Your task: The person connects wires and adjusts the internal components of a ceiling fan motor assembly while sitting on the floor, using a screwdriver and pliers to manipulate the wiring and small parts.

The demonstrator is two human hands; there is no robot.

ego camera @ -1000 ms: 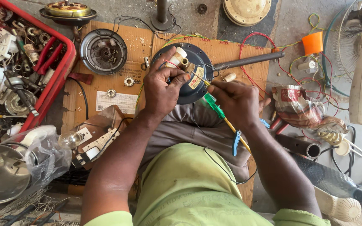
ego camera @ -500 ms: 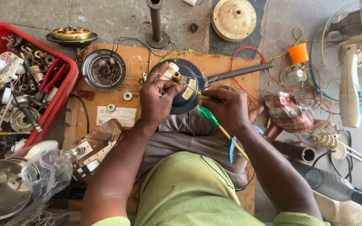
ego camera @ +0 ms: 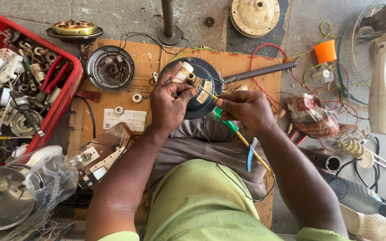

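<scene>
Wiring work on the motor [ego camera: 202,89].
Your left hand [ego camera: 170,105] grips its capacitor [ego camera: 183,71]; your right hand [ego camera: 242,109] pinches the screwdriver [ego camera: 228,127], needing steady aim.

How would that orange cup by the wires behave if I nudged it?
The orange cup looks like thin plastic, so probably light and easy to slide. It stands upright among loose wires, which might snag it or tip it. Once on its side, it would likely roll.
</scene>
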